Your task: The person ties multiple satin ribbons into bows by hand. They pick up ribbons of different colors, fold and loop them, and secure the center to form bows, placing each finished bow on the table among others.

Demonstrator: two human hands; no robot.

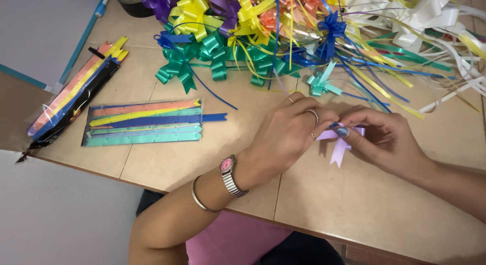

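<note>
Seen from the head camera, both hands meet a little right of the frame's centre, low over the tan table (167,164). The left hand (286,136), with rings, a watch and a bangle, is curled nearly closed, its fingertips pinching one side of a small lilac ribbon bow (340,143). The right hand (385,138) comes in from the right edge, fingers bent and pinched on the bow's other side. The bow sits between the two sets of fingertips; its loops run roughly left to right, while its notched tail hangs straight down toward the bottom of the frame.

Across the top of the frame lies a heap of finished bows (283,32) in green, yellow, blue, purple and white, with loose strands trailing. At left centre is a flat clear pack of ribbon strips (144,123), long axis horizontal, and further left a second pack (76,95) lies slanted.
</note>
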